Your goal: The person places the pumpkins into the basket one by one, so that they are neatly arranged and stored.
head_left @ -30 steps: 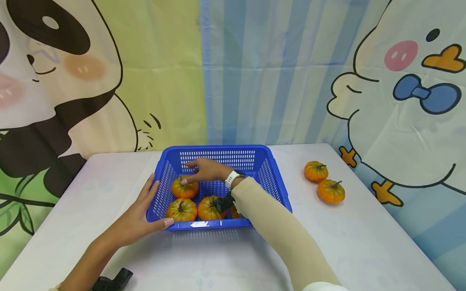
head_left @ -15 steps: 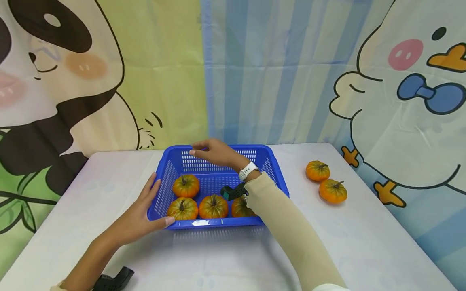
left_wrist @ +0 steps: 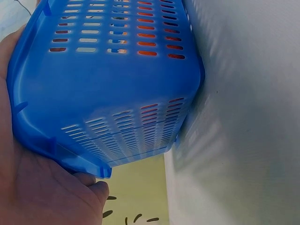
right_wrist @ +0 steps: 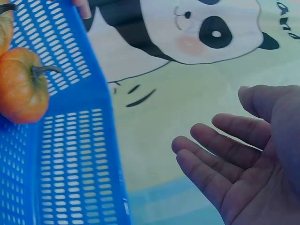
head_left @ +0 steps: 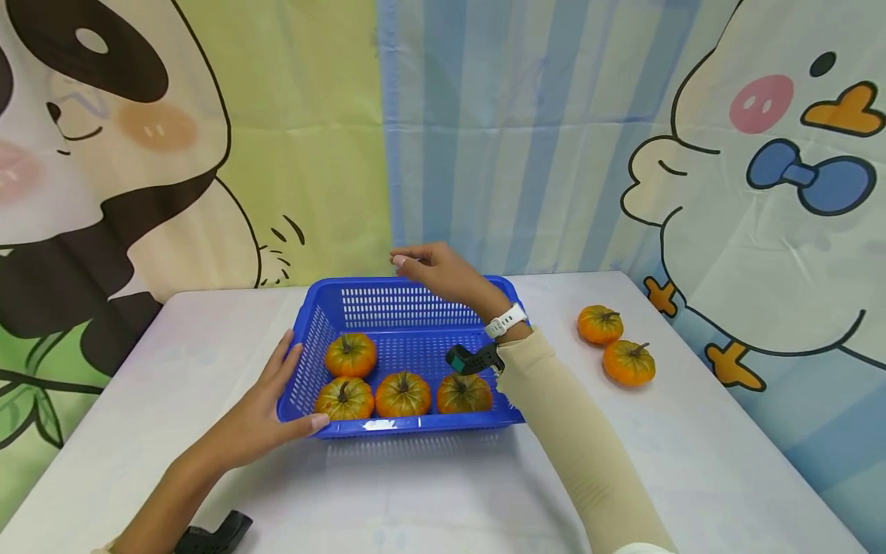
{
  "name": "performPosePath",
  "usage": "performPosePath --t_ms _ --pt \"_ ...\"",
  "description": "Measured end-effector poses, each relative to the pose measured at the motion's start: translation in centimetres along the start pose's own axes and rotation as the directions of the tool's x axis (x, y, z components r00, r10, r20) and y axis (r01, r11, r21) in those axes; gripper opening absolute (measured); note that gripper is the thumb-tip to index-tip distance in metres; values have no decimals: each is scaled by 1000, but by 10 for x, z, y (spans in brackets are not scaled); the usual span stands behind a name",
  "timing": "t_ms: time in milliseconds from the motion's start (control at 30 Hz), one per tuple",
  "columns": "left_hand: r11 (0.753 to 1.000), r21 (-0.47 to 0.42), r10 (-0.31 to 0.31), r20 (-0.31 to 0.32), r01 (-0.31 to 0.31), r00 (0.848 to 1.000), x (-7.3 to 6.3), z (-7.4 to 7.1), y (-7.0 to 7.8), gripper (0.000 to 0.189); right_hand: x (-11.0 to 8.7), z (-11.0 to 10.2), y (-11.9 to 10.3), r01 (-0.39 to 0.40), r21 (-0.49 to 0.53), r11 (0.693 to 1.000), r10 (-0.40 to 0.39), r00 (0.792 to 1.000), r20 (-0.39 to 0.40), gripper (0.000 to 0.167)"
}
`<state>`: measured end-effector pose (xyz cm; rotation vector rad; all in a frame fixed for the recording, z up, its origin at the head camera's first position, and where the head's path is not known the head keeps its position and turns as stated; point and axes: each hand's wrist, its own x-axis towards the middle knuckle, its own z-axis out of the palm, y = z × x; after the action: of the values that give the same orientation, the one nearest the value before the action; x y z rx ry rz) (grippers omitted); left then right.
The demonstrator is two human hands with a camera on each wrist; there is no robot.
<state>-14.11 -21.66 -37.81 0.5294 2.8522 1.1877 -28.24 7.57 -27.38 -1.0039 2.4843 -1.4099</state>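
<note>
A blue plastic basket [head_left: 415, 423] stands on the table with several small orange pumpkins [head_left: 404, 394] in it, one at the back left and the others along the front. At its left front corner my left hand [head_left: 266, 412] rests with fingers stretched along the side and thumb on the front rim. The left wrist view shows that palm against the outside of the rim. My right hand [head_left: 446, 273] is raised over the basket's back rim, holding nothing. Its fingers look loosely spread in the right wrist view, apart from the basket wall [right_wrist: 77, 159].
Two more small pumpkins, one behind [head_left: 600, 325] and one in front [head_left: 629, 363], lie on the white table [head_left: 664, 462] right of the basket. A curtain [head_left: 477, 138] with cartoon animals hangs behind the table's back edge.
My right hand has risen from beside the back-left pumpkin and moved back and right, above the back rim. That pumpkin stays in the basket. My left hand has stayed put.
</note>
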Motion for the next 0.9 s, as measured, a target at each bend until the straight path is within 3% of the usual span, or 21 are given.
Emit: performPosePath --t_ms 200,467,900 --pt "1000 -7 8 -3 -8 1000 0 1 -1 107 -12 -14 1 24 21 999 -24 1000 -19 39" --pt "1000 0 -3 0 3 1000 0 2 -3 107 -30 -24 10 44 -92 995 -48 998 -39 38" --pt "1000 -11 -6 3 6 1000 -1 2 -1 106 -63 -32 18 -6 -134 991 0 999 -46 39"
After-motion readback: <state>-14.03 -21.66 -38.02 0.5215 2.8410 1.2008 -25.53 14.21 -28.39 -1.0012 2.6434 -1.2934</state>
